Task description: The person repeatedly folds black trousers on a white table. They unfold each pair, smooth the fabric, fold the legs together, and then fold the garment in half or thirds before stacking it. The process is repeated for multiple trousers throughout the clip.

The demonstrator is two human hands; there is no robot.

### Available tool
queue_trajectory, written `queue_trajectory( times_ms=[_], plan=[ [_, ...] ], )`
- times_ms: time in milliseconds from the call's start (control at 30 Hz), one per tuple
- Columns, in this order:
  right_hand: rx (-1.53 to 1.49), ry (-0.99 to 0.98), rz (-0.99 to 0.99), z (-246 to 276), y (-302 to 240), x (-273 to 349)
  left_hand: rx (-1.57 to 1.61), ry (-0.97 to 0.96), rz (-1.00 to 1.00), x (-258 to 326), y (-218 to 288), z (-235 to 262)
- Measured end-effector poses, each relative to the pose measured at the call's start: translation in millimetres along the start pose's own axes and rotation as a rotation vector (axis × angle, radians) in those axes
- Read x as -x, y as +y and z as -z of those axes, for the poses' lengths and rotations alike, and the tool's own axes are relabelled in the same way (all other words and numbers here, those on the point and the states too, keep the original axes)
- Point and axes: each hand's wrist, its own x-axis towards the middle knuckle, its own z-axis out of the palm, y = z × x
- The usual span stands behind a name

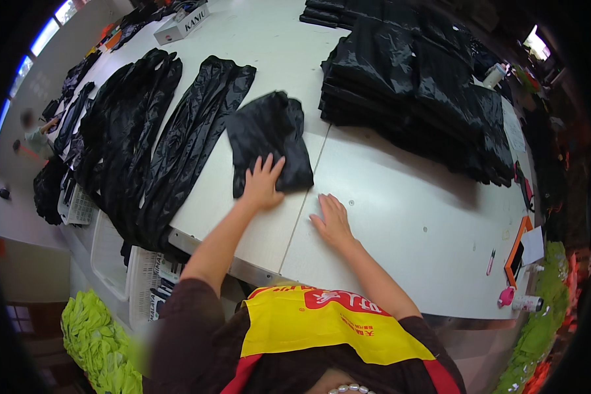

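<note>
A folded black garment [269, 134] lies on the white table, and its far edge is slightly blurred. My left hand [263, 185] rests on the near part of it with fingers spread, holding nothing. To the right, next to the garment's near corner, my right hand [333, 222] lies on the bare tabletop [387, 243], fingers stretched out and empty. Left of the folded garment, a long shiny black garment [200, 118] is laid out lengthwise. Beside that is a heap of similar black garments [121, 125], draping over the near table edge.
A tall stack of folded black garments [407, 98] stands at the far right. White baskets [144, 282] and bright green fabric [98, 341] are at lower left. A white box [180, 25] sits far back. A pen [490, 261] and orange frame [517, 253] lie at right. Another person [39, 138] stands far left.
</note>
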Motion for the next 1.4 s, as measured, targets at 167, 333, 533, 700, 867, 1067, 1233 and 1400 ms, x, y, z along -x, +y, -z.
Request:
queue_trajectory(
  times_ms=[167, 333, 533, 700, 867, 1067, 1233, 1400],
  plan=[
    [0.199, 0.012, 0.084, 7.4, 2.3, 7.3, -0.099, -0.004, -0.136, -141.4, -56.7, 4.7],
    [0.185, -0.009, 0.026, 7.9, 0.1, 0.3, -0.159, -0.036, -0.026, -222.5, -44.2, 10.3],
    [0.198, -0.003, -0.004, 3.6, -3.4, -10.0, -0.105, 0.044, -0.170, -229.2, -42.4, 0.0],
    [0.232, 0.007, -0.008, 1.2, -3.9, -8.8, 0.130, 0.253, -0.406, -215.6, -60.0, 3.3],
    [0.237, 0.030, 0.011, -1.2, -0.3, -4.7, -0.284, 0.543, 0.383, -198.9, -184.2, 51.6],
    [0.246, 0.038, 0.061, -0.5, 2.3, -4.6, -0.043, 0.269, 0.794, -125.7, -295.8, 43.9],
    [0.207, 0.073, 0.087, -0.8, 1.5, -0.6, 0.309, 0.486, 0.643, -6.3, -209.4, 15.4],
    [-0.013, 0.088, -0.011, -1.4, 21.4, 11.2, 0.635, 0.529, 0.464, 134.8, -41.3, -21.1]
  ],
)
